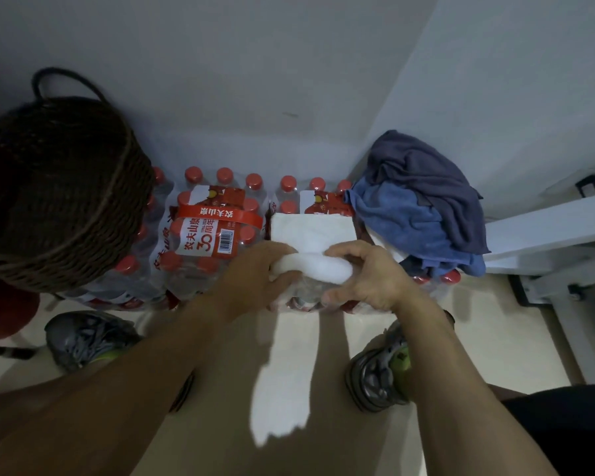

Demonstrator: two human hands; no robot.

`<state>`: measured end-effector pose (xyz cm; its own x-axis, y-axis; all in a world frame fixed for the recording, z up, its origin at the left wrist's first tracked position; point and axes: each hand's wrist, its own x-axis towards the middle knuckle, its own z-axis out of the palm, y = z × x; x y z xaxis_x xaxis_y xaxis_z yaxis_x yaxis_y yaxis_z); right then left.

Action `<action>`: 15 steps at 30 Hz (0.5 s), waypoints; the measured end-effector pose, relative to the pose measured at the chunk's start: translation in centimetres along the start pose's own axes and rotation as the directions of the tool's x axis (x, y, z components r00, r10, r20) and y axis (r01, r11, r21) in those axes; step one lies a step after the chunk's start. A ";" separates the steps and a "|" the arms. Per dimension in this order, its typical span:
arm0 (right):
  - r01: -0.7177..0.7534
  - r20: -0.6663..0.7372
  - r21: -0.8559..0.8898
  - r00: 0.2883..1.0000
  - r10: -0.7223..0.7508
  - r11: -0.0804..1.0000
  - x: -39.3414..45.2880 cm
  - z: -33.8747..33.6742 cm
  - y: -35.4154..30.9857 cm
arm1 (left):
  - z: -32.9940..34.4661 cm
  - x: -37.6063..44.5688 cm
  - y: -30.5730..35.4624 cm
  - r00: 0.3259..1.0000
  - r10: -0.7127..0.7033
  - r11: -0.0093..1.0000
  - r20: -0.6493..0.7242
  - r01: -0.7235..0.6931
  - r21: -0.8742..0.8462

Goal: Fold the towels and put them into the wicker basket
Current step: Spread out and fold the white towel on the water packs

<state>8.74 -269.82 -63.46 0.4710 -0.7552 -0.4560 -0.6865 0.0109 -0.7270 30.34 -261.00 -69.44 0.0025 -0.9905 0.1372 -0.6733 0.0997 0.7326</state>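
Both hands' grip (258, 273) (368, 280), white towel (311, 231) long axis L-R

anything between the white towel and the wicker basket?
Nothing visible blocks it. The white towel lies on a pack of water bottles, gripped by the left hand and right hand. The wicker basket sits to the left on the packs, mouth open; only bottle caps lie between, below a lifted path.

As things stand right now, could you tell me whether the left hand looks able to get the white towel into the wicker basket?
Probably yes. The left hand grips the white towel together with the right hand, and the wicker basket sits on that side atop the bottle packs. Its opening looks tilted, so a lift over the rim seems needed.
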 end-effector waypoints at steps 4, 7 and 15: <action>0.038 -0.130 -0.062 0.990 -0.045 0.997 0.6 0.3 0.0 | -1.6 1.4 -0.1 0.997 -0.073 0.997 -0.013 0.072 -0.041; 0.054 -0.131 0.058 0.990 -0.046 0.997 1.0 0.1 0.3 | -2.0 1.7 -0.3 0.966 -0.251 0.950 -0.066 0.233 -0.206; -0.011 -0.072 0.344 0.997 0.039 0.939 1.6 0.1 0.7 | -1.1 1.9 0.9 0.935 -0.342 0.872 -0.089 0.280 -0.402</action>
<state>9.07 -270.91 -64.78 0.4029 -0.7996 -0.4454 -0.4596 0.2441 -0.8539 30.53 -262.70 -67.75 0.2989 -0.9522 -0.0626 -0.2891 -0.1529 0.9450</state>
